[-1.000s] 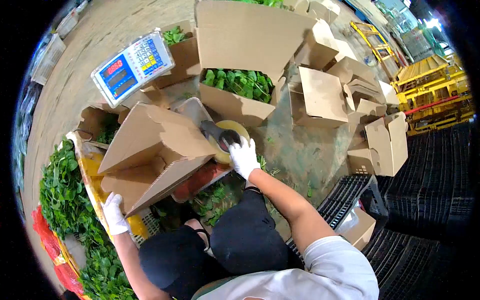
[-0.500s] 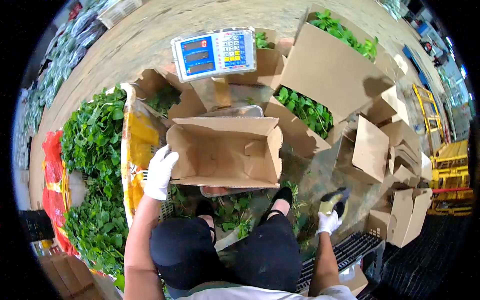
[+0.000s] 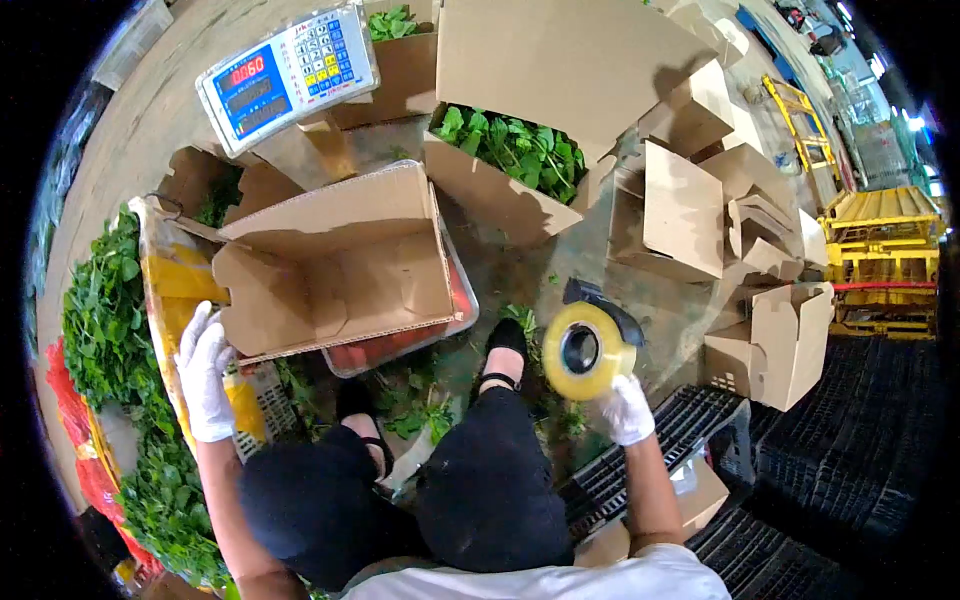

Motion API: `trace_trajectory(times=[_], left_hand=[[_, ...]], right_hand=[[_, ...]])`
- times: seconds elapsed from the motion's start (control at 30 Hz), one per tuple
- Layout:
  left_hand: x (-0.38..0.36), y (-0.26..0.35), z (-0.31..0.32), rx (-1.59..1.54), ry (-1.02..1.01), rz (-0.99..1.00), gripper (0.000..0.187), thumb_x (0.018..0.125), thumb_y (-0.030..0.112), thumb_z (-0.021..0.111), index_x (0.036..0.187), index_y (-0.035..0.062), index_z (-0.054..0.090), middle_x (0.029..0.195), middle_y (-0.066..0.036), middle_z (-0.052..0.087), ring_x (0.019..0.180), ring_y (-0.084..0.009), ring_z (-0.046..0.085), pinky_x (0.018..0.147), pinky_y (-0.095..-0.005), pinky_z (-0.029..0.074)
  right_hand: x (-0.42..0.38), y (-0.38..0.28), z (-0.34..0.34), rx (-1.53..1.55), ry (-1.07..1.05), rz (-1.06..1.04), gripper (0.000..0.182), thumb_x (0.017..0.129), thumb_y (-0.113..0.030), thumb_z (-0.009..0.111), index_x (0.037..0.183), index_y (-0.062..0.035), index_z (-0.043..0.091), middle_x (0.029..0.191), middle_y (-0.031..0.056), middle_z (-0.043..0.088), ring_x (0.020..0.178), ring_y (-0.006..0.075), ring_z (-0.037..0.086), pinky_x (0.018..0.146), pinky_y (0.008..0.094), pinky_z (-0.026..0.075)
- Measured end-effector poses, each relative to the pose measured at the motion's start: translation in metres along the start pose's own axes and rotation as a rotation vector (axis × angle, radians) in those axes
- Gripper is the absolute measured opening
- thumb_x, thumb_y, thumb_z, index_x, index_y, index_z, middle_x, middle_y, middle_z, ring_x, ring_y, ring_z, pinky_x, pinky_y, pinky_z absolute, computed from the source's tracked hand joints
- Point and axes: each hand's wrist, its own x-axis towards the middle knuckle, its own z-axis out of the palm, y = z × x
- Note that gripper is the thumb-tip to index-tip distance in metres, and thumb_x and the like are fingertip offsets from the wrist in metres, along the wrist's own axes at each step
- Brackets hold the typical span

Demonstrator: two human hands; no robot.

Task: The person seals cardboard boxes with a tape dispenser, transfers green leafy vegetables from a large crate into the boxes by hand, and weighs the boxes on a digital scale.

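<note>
My right hand, in a white glove, grips a tape dispenser with a large roll of yellowish clear tape, held above the floor right of my foot. An open-topped cardboard box sits tilted on the platform of a weighing scale. My gloved left hand is beside the box's near left corner, fingers stretched out and apart, fingertips right at its edge. The scale's display stands behind the box with red digits lit.
On the left, leafy greens lie beside a yellow-lined crate. A cardboard box of greens stands beyond the scale. More cardboard boxes are at right, near black plastic racks and a yellow metal frame. Loose leaves litter the floor.
My view has turned right. The tape dispenser has come up closer in my right hand. My left hand's fingers have loosened from the box's edge. The scale's reading has changed from 0.
</note>
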Motion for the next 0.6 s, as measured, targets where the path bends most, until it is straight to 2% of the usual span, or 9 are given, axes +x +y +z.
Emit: trace_trajectory(times=[0.1, 0.2, 0.23, 0.27, 0.33, 0.37, 0.47, 0.53, 0.6], left_hand=[[0.004, -0.004, -0.005, -0.037, 0.009, 0.019, 0.042, 0.088, 0.019, 0.051, 0.127, 0.0048, 0.045, 0.118, -0.010, 0.053, 0.105, -0.0171, 0.053, 0.090, -0.0287, 0.041], [-0.005, 0.009, 0.002, -0.057, 0.100, 0.004, 0.039, 0.086, 0.018, 0.055, 0.124, 0.0066, 0.049, 0.111, -0.006, 0.058, 0.097, -0.0116, 0.054, 0.084, -0.0246, 0.041], [-0.006, 0.008, 0.001, -0.064, 0.101, 0.004, 0.039, 0.086, 0.018, 0.055, 0.124, 0.0066, 0.049, 0.111, -0.006, 0.058, 0.097, -0.0116, 0.054, 0.084, -0.0246, 0.041], [-0.005, 0.007, -0.001, -0.072, 0.087, 0.015, 0.039, 0.087, 0.019, 0.055, 0.124, 0.0074, 0.049, 0.111, -0.005, 0.058, 0.098, -0.0115, 0.054, 0.085, -0.0254, 0.040], [-0.006, 0.007, -0.004, -0.086, 0.080, 0.025, 0.039, 0.087, 0.021, 0.055, 0.124, 0.0082, 0.050, 0.111, -0.004, 0.058, 0.098, -0.0114, 0.053, 0.086, -0.0261, 0.038], [-0.007, 0.007, -0.004, -0.080, 0.091, 0.025, 0.039, 0.087, 0.021, 0.054, 0.124, 0.0086, 0.050, 0.111, -0.004, 0.058, 0.098, -0.0117, 0.053, 0.086, -0.0263, 0.038], [-0.006, 0.005, -0.010, -0.057, 0.105, 0.026, 0.040, 0.087, 0.022, 0.054, 0.125, 0.0093, 0.049, 0.112, -0.004, 0.058, 0.098, -0.0131, 0.053, 0.085, -0.0264, 0.038], [-0.006, 0.007, -0.011, -0.019, 0.118, 0.021, 0.041, 0.087, 0.024, 0.053, 0.125, 0.0100, 0.049, 0.113, -0.003, 0.058, 0.097, -0.0135, 0.053, 0.083, -0.0261, 0.038], [0.001, -0.004, -0.022, -0.070, 0.094, 0.037, 0.041, 0.087, 0.024, 0.053, 0.126, 0.0103, 0.049, 0.113, -0.003, 0.058, 0.098, -0.0134, 0.053, 0.084, -0.0260, 0.037]], right_hand=[[-0.020, 0.012, 0.004, 0.178, -0.094, -0.004, 0.055, 0.075, -0.020, 0.069, 0.124, -0.0070, 0.045, 0.118, 0.0091, 0.054, 0.106, 0.0247, 0.054, 0.093, 0.0424, 0.043], [-0.036, 0.018, 0.010, 0.210, -0.188, -0.169, 0.073, 0.069, -0.037, 0.074, 0.127, -0.0074, 0.042, 0.124, 0.0113, 0.050, 0.111, 0.0258, 0.050, 0.096, 0.0468, 0.040], [-0.038, 0.017, 0.026, 0.219, -0.138, -0.194, 0.082, 0.064, -0.049, 0.074, 0.128, -0.0086, 0.042, 0.124, 0.0111, 0.050, 0.113, 0.0267, 0.049, 0.097, 0.0493, 0.039], [-0.038, 0.019, 0.017, 0.213, -0.140, -0.196, 0.082, 0.064, -0.049, 0.074, 0.128, -0.0086, 0.042, 0.124, 0.0111, 0.050, 0.113, 0.0267, 0.049, 0.097, 0.0493, 0.039], [-0.033, 0.028, -0.002, 0.489, -0.351, -0.162, 0.069, 0.075, -0.038, 0.068, 0.131, -0.0111, 0.039, 0.121, 0.0100, 0.054, 0.113, 0.0276, 0.050, 0.100, 0.0528, 0.034], [-0.030, 0.029, -0.003, 0.443, -0.335, -0.215, 0.066, 0.076, -0.039, 0.066, 0.130, -0.0103, 0.040, 0.118, 0.0100, 0.056, 0.108, 0.0283, 0.053, 0.100, 0.0527, 0.034], [-0.029, 0.012, 0.015, 0.308, -0.269, -0.284, 0.075, 0.068, -0.048, 0.070, 0.127, -0.0108, 0.043, 0.121, 0.0095, 0.053, 0.109, 0.0265, 0.052, 0.096, 0.0527, 0.038], [-0.026, -0.015, 0.051, 0.264, -0.175, -0.177, 0.063, 0.071, -0.030, 0.073, 0.123, -0.0079, 0.045, 0.116, 0.0090, 0.055, 0.105, 0.0254, 0.054, 0.094, 0.0488, 0.041], [-0.006, -0.032, 0.050, 0.005, 0.005, -0.179, 0.057, 0.074, -0.020, 0.070, 0.123, -0.0044, 0.044, 0.116, 0.0091, 0.055, 0.105, 0.0237, 0.054, 0.091, 0.0446, 0.044]])
